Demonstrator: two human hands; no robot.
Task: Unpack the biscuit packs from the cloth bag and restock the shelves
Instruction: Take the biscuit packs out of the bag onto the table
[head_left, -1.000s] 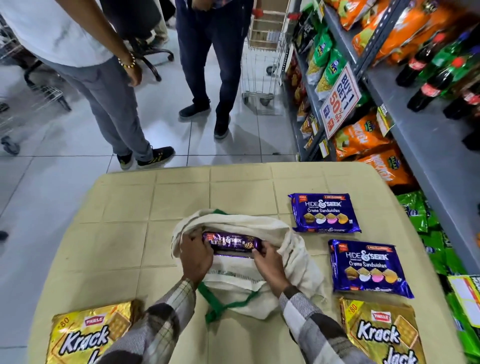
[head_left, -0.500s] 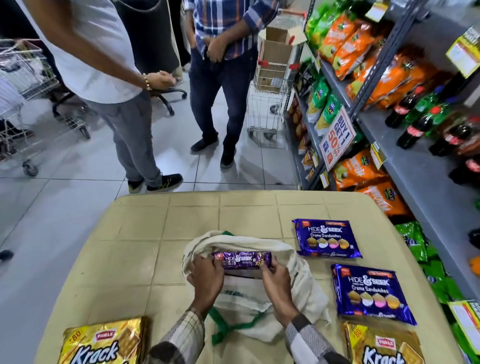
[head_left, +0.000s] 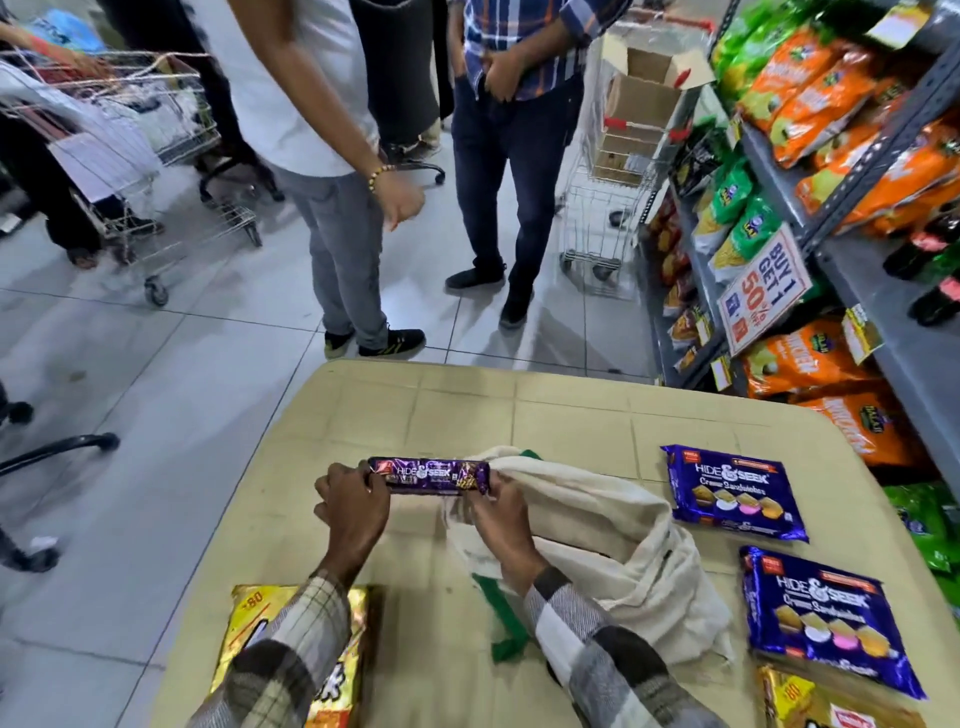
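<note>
A slim purple Hide & Seek biscuit pack (head_left: 428, 475) is held level above the table, left of the cloth bag. My left hand (head_left: 353, 506) grips its left end and my right hand (head_left: 501, 512) grips its right end. The cream cloth bag (head_left: 613, 540) with green handles lies slumped on the beige table (head_left: 545, 410). Two blue Hide & Seek creme sandwich packs (head_left: 735, 491) (head_left: 826, 621) lie to the right of the bag. A gold Krack Jack pack (head_left: 260, 631) lies under my left sleeve; another (head_left: 831, 704) sits at the lower right corner.
Shelves (head_left: 878, 317) of orange and green snack bags and dark bottles run along the right, with a "Buy 1 Get 1" sign (head_left: 763, 288). Two people (head_left: 343, 171) (head_left: 514, 156) stand beyond the table. A trolley with cardboard boxes (head_left: 623, 156) and another trolley (head_left: 150, 171) stand behind.
Both hands lifted the purple pack out of the bag's mouth and carried it left, clear of the bag. The view has swung left and up.
</note>
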